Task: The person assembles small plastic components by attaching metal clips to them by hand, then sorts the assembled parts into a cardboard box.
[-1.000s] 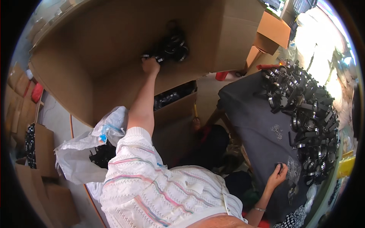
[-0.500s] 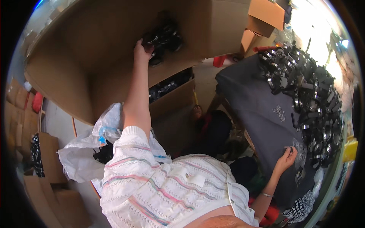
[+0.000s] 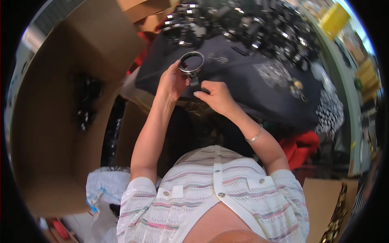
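In front of me, over the dark cloth (image 3: 158,60), my left hand (image 3: 173,83) grips a round part: a shiny metal ring (image 3: 191,61) with a dark inside and a short black stem below it. My right hand (image 3: 219,96) meets it from the right, its thumb and bent fingers closed on a small black piece at the foot of that stem. The exact kind of this piece is hidden by the fingers. Past the hands lies a small scatter of silvery bits (image 3: 218,58).
Several similar black and metal parts (image 3: 251,28) are heaped along the table's far side. A clear bag of small pieces (image 3: 273,75) lies to the right. A large cardboard box (image 3: 48,121) with dark parts (image 3: 87,91) inside stands at the left, above a white plastic bag (image 3: 106,184).
My left hand has come out of the cardboard box with the ringed part and moved over the cloth. My right hand has left the clear bag and joined it. The view has swung right.
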The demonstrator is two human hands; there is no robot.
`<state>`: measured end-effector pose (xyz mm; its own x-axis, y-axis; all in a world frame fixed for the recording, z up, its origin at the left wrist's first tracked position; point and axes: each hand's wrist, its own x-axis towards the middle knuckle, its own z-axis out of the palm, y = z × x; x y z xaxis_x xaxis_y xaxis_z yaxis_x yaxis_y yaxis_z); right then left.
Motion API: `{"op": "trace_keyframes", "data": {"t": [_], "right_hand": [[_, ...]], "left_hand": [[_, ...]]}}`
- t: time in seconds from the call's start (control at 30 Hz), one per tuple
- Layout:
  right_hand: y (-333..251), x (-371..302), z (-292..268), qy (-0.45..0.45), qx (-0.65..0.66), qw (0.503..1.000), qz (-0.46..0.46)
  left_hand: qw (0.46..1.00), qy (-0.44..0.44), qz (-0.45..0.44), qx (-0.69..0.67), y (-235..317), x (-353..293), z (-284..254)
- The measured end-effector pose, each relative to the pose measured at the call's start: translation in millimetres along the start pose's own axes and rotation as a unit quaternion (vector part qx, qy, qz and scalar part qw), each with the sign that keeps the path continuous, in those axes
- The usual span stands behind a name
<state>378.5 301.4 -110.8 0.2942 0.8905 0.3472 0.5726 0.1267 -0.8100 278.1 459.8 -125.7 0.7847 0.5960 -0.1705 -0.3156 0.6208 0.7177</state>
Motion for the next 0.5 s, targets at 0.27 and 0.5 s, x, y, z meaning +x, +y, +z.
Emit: {"op": "trace_keyframes", "data": {"t": [0.27, 0.5], "right_hand": [[41, -9, -22, -0.003, 0.007, 0.993, 0.12], [45, -54, -83, 0.126, 0.133, 0.965, 0.187]], "left_hand": [[0.951, -0.034, 0.104, 0.288, -56, -12, 48], [0.896, -0.038, 0.144, 0.419, -62, -1, 40]]}}
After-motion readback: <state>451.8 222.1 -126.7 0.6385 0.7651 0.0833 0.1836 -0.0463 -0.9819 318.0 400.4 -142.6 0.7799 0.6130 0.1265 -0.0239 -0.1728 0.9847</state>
